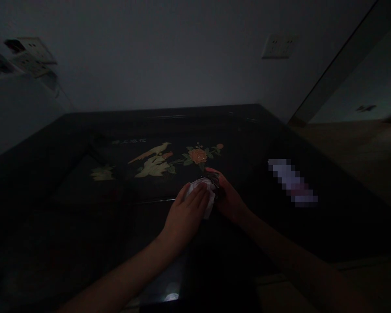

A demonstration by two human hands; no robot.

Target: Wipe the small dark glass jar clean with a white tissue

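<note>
The room is very dim. My left hand (pixel 186 213) lies with its fingers pressed flat on a crumpled white cloth (pixel 204 191) on a black lacquered table (pixel 84 182). My right hand (pixel 226 195) is cupped round a small dark object (pixel 214 179) under that cloth; I cannot make out what it is. Both hands touch the cloth, just in front of the painted flower (pixel 198 155) and bird (pixel 153 152) inlay.
A pale flat item (pixel 291 180), blurred out, lies on the table to the right. Wall sockets sit at upper left (pixel 29 56) and upper right (pixel 279 45). A wooden floor (pixel 361 148) spreads beyond the table's right edge.
</note>
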